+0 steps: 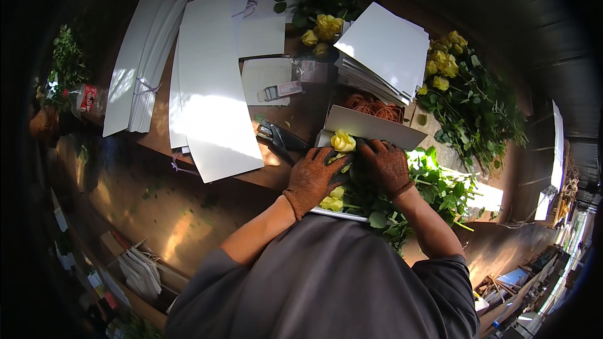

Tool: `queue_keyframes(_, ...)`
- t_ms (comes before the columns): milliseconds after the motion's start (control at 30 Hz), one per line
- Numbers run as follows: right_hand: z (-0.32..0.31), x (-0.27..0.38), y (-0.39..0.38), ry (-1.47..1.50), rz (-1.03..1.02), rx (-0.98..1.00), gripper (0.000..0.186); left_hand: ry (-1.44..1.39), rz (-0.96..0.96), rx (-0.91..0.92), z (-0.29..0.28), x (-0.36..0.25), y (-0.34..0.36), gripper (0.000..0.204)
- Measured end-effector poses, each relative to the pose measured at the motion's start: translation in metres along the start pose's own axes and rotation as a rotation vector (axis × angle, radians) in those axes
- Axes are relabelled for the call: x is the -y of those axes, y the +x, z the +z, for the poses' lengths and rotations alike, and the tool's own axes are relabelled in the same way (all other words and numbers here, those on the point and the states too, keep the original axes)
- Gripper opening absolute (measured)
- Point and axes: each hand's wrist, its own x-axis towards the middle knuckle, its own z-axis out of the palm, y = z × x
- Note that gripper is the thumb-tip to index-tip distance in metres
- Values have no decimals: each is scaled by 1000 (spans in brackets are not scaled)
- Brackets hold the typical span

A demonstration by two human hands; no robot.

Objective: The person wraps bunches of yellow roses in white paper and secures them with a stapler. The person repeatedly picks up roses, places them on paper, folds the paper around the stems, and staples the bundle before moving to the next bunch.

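Both my hands wear brown work gloves and meet over a pile of roses at the table's front edge. A yellow rose [343, 141] pokes up between them, its bloom just beyond my fingertips. My left hand [311, 177] has its fingers bent round the greenery under that bloom. To the right, my right hand [385, 164] presses curled fingers down among the leaves; what they hold is hidden. Below my left wrist lie more yellow blooms [333, 199], above a white curved edge [339, 215]. Leafy stems [436, 182] spread under and past my right forearm.
A black stapler [281, 140] lies left of my hands. Beyond them a cardboard box [375, 127] holds orange rubber bands [377, 108], beside stacked white sheets [384, 44]. Long white boards [213, 88] cover the left; rose bunches [471, 88] lie far right.
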Motion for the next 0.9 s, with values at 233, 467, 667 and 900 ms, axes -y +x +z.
queue_keyframes(233,-1,12,4,27,120,112,26,20,-59,53,-1,0,2,71)
queue_keyframes(467,-43,12,14,208,160,179,37,84,-43,123,-6,9,7,76)
queue_keyframes(667,-94,-26,93,-54,133,-266,59,123,-24,66,-2,12,6,79)
queue_keyframes(900,-54,-63,74,-62,157,-203,51,143,-17,66,3,21,5,79)
